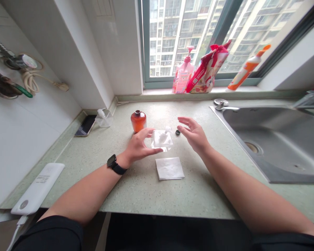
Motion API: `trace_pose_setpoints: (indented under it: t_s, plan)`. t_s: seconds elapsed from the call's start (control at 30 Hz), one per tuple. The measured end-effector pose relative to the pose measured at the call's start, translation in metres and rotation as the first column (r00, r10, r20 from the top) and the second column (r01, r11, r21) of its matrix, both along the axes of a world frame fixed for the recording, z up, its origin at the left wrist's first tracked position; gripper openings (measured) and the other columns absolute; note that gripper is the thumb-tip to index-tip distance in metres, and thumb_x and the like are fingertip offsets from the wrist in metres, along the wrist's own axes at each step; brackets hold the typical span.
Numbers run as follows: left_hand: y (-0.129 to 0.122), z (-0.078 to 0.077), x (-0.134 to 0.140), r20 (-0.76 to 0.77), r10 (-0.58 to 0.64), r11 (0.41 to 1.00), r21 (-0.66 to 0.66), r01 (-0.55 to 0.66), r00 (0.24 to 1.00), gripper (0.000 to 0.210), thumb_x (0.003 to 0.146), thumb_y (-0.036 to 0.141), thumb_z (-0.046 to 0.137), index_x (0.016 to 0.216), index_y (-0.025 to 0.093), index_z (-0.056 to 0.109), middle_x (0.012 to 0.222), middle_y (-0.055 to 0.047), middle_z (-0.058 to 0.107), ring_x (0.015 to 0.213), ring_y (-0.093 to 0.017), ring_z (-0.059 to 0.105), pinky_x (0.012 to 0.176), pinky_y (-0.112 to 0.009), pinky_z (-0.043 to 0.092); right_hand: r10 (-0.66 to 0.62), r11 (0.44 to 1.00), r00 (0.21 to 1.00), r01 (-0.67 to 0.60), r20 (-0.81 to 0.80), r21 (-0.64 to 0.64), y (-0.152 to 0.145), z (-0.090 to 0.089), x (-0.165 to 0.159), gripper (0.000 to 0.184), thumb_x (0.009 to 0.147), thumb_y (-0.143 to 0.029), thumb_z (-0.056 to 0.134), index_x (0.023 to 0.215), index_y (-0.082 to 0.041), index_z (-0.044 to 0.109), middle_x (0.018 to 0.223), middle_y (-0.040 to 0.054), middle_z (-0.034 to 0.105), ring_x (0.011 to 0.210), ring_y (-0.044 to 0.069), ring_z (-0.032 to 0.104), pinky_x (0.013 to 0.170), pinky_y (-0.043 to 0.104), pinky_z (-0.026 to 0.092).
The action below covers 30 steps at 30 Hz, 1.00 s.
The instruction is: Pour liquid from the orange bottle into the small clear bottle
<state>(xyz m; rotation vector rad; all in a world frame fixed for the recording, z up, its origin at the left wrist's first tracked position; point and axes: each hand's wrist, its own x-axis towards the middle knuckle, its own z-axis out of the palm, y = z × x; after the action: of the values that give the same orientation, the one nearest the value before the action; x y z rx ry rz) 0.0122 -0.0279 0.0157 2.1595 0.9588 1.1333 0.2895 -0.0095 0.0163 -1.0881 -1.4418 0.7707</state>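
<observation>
My left hand (pixel 139 144) grips a clear square pump bottle (pixel 161 140) by its left side, thumb and fingers around it. The white pump head (pixel 167 130) is on the bottle's top. To the right, my right hand (pixel 195 134) is held apart from the bottle with its fingers spread and nothing in them. A small black cap (pixel 177 132) lies on the counter by the right fingertips. Just behind my left hand stands an uncapped amber bottle (pixel 138 121) of orange-brown liquid. A folded white tissue (pixel 170 168) lies in front of the pump bottle.
A second clear pump bottle (pixel 103 118) and a phone (pixel 86 125) are at the back left. A white power bank (pixel 38 188) lies front left. The steel sink (pixel 282 143) takes up the right. A pink pump bottle (pixel 183 75) and other packages line the windowsill.
</observation>
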Motion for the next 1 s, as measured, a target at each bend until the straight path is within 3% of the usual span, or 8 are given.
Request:
trace_pose_setpoints:
  t_s: [0.07, 0.2, 0.37, 0.47, 0.63, 0.83, 0.93, 1.0]
  plan:
    - [0.001, -0.001, -0.001, 0.008, 0.016, 1.000, -0.002, -0.016, 1.000, 0.078, 0.074, 0.063, 0.094, 0.133, 0.020, 0.065, 0.123, -0.012, 0.076, 0.105, -0.028, 0.077, 0.095, -0.046, 0.066, 0.021, 1.000, 1.000, -0.021, -0.013, -0.011, 0.001, -0.001, 0.001, 0.036, 0.089, -0.055, 0.082, 0.116, -0.032, 0.076, 0.132, 0.0078, 0.072, 0.133, 0.031, 0.064, 0.111, 0.059, 0.058]
    - [0.001, -0.002, 0.001, 0.008, 0.019, 1.000, -0.014, -0.019, 1.000, 0.077, 0.075, 0.062, 0.094, 0.132, 0.020, 0.065, 0.123, -0.012, 0.076, 0.105, -0.027, 0.077, 0.095, -0.046, 0.066, 0.220, 0.974, 0.973, -0.223, 0.067, 0.033, -0.014, 0.005, -0.009, 0.027, 0.096, -0.056, 0.074, 0.107, -0.032, 0.078, 0.138, 0.0081, 0.067, 0.139, 0.031, 0.060, 0.112, 0.054, 0.058]
    - [-0.004, 0.003, 0.007, -0.003, -0.068, 0.998, -0.020, 0.068, 0.998, 0.071, 0.077, 0.056, 0.095, 0.133, 0.023, 0.066, 0.128, -0.011, 0.075, 0.115, -0.028, 0.075, 0.101, -0.046, 0.065, 0.349, 0.927, 0.910, -0.370, 0.225, 0.058, -0.031, 0.008, -0.026, 0.041, 0.094, -0.060, 0.075, 0.126, -0.034, 0.078, 0.148, 0.0101, 0.062, 0.144, 0.035, 0.057, 0.122, 0.061, 0.048]
    - [-0.006, 0.003, 0.008, -0.039, -0.134, 0.991, -0.018, 0.133, 0.990, 0.070, 0.079, 0.055, 0.094, 0.135, 0.025, 0.065, 0.133, -0.010, 0.074, 0.115, -0.028, 0.075, 0.102, -0.046, 0.064, 0.321, 0.932, 0.906, -0.354, 0.277, 0.078, -0.032, 0.006, -0.029, 0.046, 0.091, -0.062, 0.079, 0.128, -0.034, 0.078, 0.148, 0.0108, 0.063, 0.145, 0.036, 0.057, 0.126, 0.064, 0.042]
    - [-0.004, -0.001, 0.007, -0.044, -0.088, 0.995, -0.061, 0.085, 0.995, 0.077, 0.075, 0.059, 0.095, 0.135, 0.023, 0.065, 0.126, -0.010, 0.075, 0.107, -0.028, 0.077, 0.098, -0.048, 0.065, 0.276, 0.958, 0.947, -0.285, 0.163, 0.037, -0.023, 0.002, -0.022, 0.058, 0.085, -0.058, 0.087, 0.137, -0.038, 0.071, 0.150, 0.0092, 0.062, 0.147, 0.034, 0.055, 0.119, 0.060, 0.050]
    - [0.001, -0.003, 0.004, 0.038, -0.010, 0.998, -0.069, 0.013, 0.999, 0.078, 0.073, 0.062, 0.095, 0.132, 0.020, 0.065, 0.125, -0.013, 0.075, 0.108, -0.027, 0.077, 0.098, -0.046, 0.066, 0.122, 0.993, 0.993, -0.122, 0.007, -0.005, -0.009, -0.001, -0.010, 0.035, 0.091, -0.058, 0.079, 0.115, -0.032, 0.075, 0.137, 0.0074, 0.068, 0.137, 0.030, 0.063, 0.118, 0.058, 0.053]
    - [0.001, -0.002, 0.005, 0.036, -0.012, 0.998, -0.068, 0.015, 0.999, 0.077, 0.074, 0.059, 0.096, 0.132, 0.019, 0.065, 0.125, -0.013, 0.075, 0.109, -0.027, 0.077, 0.099, -0.046, 0.065, 0.223, 0.975, 0.975, -0.223, 0.025, 0.001, -0.014, 0.003, -0.012, 0.029, 0.094, -0.057, 0.076, 0.108, -0.031, 0.078, 0.139, 0.0076, 0.067, 0.136, 0.030, 0.063, 0.117, 0.056, 0.055]
    - [-0.001, -0.001, 0.005, 0.026, -0.028, 0.997, -0.073, 0.029, 0.999, 0.077, 0.073, 0.057, 0.097, 0.133, 0.020, 0.065, 0.125, -0.012, 0.076, 0.109, -0.027, 0.077, 0.100, -0.046, 0.065, 0.313, 0.949, 0.946, -0.315, 0.084, 0.015, -0.020, 0.006, -0.016, 0.031, 0.096, -0.058, 0.074, 0.113, -0.033, 0.080, 0.143, 0.0081, 0.065, 0.140, 0.031, 0.061, 0.119, 0.056, 0.053]
